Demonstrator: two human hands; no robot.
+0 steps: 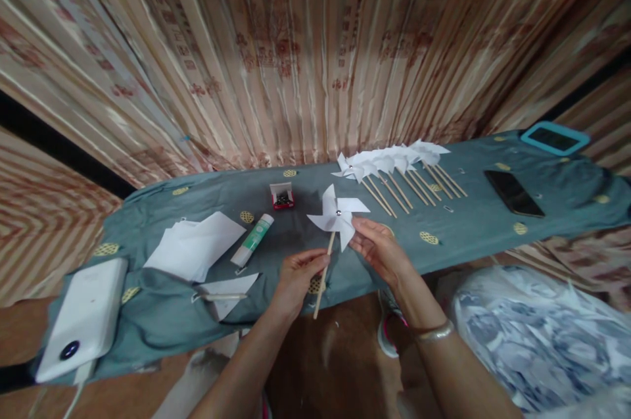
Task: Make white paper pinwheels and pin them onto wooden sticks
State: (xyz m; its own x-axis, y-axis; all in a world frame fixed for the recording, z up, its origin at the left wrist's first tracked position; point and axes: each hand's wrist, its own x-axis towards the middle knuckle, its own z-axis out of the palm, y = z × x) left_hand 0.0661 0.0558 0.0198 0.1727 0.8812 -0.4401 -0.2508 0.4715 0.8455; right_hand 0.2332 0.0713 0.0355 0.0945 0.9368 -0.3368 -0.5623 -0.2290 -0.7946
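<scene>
A white paper pinwheel (338, 216) on a wooden stick (323, 279) is held up over the front edge of the grey-green cloth-covered table (468, 235). My left hand (297, 276) is closed round the stick just below the wheel. The fingers of my right hand (378, 246) pinch the wheel's lower right blade. A metal pin shows at the wheel's centre. A row of several finished pinwheels (394, 166) on sticks lies at the back right of the table.
White paper sheets (194, 246), a cut paper piece (227, 291), a glue stick (253, 239) and a small red box of pins (282, 196) lie left of centre. A white power bank (83, 317) sits far left. A black phone (513, 193) and a blue-cased device (555, 138) lie right. A curtain hangs behind.
</scene>
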